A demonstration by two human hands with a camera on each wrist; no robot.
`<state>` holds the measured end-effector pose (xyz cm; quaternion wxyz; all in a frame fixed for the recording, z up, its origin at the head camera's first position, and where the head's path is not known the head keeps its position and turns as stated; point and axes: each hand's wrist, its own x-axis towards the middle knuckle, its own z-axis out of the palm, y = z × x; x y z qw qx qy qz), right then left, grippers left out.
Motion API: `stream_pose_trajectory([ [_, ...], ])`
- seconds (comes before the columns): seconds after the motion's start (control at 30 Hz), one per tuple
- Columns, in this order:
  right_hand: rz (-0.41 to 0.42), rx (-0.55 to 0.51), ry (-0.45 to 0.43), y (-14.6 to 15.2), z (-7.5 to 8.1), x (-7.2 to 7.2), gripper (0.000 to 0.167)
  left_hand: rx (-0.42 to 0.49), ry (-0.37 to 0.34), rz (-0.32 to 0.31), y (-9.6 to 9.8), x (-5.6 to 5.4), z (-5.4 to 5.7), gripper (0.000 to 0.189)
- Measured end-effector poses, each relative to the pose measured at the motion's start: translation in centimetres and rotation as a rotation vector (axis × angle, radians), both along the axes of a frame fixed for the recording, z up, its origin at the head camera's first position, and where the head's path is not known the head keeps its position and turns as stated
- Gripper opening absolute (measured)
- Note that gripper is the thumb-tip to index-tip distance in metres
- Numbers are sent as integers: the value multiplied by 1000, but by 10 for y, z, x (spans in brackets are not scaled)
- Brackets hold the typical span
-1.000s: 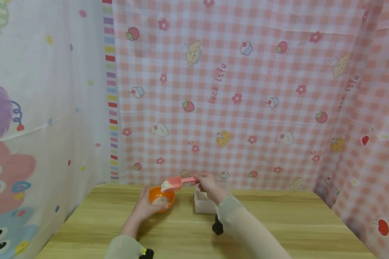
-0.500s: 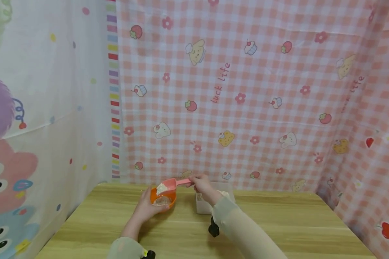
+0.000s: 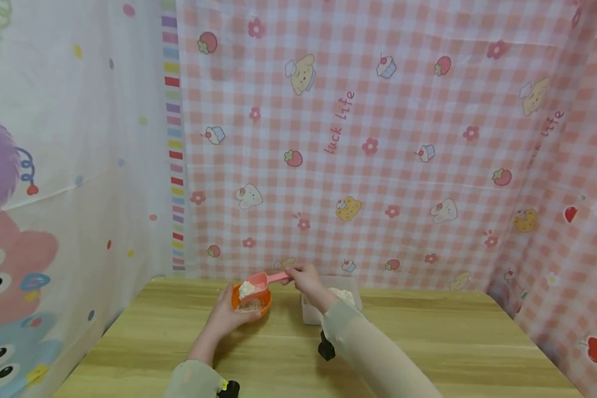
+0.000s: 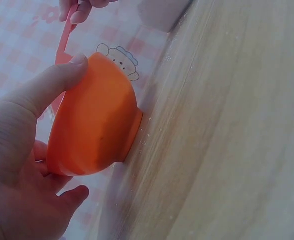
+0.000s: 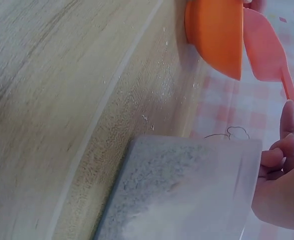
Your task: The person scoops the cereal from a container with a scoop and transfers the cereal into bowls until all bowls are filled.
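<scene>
An orange bowl point(image 3: 265, 305) stands on the wooden table, partly filled with pale grains. My left hand point(image 3: 226, 316) grips it at the side, thumb over the near rim in the left wrist view. In my right hand point(image 3: 305, 282) is the handle of a pink scoop point(image 3: 260, 281), held level with its blade over the bowl. Whitish flaky grains point(image 3: 247, 289) lie in the scoop's front. Seen from the right wrist, the scoop point(image 5: 264, 47) overlaps the rim of the bowl point(image 5: 219, 37).
A translucent white tub point(image 3: 314, 314) of pale grains stands right of the bowl, partly behind my right forearm. Small crumbs point(image 5: 154, 95) are scattered over the wooden table point(image 3: 428, 337). A checked cloth point(image 3: 378, 237) hangs along the table's back edge.
My right hand has moved slightly left and the scoop has come lower, from the bowl's back rim to over its inside. My left hand keeps its hold on the bowl.
</scene>
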<state>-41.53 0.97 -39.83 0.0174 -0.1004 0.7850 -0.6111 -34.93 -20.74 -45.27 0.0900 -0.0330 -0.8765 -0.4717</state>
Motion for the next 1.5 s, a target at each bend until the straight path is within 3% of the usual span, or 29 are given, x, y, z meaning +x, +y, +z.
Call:
stream_pose_trajectory([
  [0.17, -4, 75, 92, -5, 5, 4, 24, 4, -2, -7, 2, -1, 3, 117],
  [0.47, 27, 276, 352, -12, 9, 8, 21, -9, -21, 3, 2, -3, 2, 117],
  [0.7, 10, 381, 485, -10, 10, 13, 21, -13, -12, 7, 4, -1, 1, 116],
  [0.97, 11, 409, 552, -5, 11, 13, 20, -9, -1, 10, 3, 2, 3, 116],
  [1.2, 6, 358, 524, 2, 16, 12, 24, -32, -13, 8, -1, 2, 5, 117],
  [1.5, -1, 309, 487, 11, 21, 13, 23, -54, 35, -18, 1, -3, 22, 112],
])
